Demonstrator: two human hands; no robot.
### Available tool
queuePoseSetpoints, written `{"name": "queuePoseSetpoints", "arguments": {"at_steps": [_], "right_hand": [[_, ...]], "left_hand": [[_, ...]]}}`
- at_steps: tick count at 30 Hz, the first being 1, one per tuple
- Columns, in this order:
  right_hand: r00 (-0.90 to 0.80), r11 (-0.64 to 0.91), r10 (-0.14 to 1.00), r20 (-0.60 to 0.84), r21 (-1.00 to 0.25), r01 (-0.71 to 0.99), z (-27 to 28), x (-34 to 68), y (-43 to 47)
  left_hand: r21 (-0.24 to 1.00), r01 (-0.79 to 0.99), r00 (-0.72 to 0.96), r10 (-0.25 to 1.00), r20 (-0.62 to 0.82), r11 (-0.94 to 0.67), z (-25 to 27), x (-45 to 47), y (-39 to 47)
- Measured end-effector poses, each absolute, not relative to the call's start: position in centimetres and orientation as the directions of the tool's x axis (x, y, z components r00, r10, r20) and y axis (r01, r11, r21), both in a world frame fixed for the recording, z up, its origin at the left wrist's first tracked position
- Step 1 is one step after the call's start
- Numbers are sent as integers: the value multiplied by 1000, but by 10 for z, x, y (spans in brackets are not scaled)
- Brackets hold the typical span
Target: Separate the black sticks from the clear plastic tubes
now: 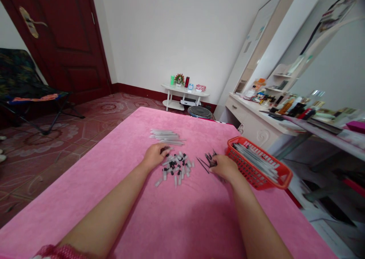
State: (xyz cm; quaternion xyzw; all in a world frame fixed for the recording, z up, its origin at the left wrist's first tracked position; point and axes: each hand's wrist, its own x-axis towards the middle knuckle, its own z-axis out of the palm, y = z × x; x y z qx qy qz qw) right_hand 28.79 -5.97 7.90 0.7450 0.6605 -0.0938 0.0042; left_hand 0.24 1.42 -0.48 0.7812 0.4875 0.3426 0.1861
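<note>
My left hand (155, 155) is at the upper left edge of a loose pile of clear pen caps and small black plugs (178, 164). Its fingers are curled in; whatever is between them is too small to make out. Just beyond it lies a bundle of translucent pen barrels (165, 135), side by side. My right hand (225, 166) reaches into a small heap of thin dark pen refills (203, 164), its thumb and fingers pinched on them. The palm hides part of this heap.
A red plastic basket (248, 171) with long grey-white pen barrels stands at the right edge of the pink-covered table (171, 221). Beyond are a low white stand (185, 89), a cluttered dresser (256, 112), a folding chair (31, 88) and a dark red door (62, 34).
</note>
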Motion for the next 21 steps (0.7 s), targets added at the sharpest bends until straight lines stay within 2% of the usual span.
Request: {"name": "queuePoseSetpoints", "arguments": {"at_steps": [6, 9, 13, 21], "right_hand": [[139, -149, 981, -137, -63, 987, 82, 277, -60], [55, -62, 997, -49, -150, 987, 89, 272, -63], [-154, 168, 986, 69, -301, 939, 91, 257, -66], [-191, 219, 974, 121, -290, 932, 86, 238, -68]], "left_hand": [[645, 567, 328, 859, 392, -511, 0, 3, 10], [627, 520, 369, 814, 449, -581, 8, 4, 4], [631, 467, 373, 785, 494, -619, 16, 7, -3], [614, 430, 410, 750, 520, -661, 17, 11, -7]]}}
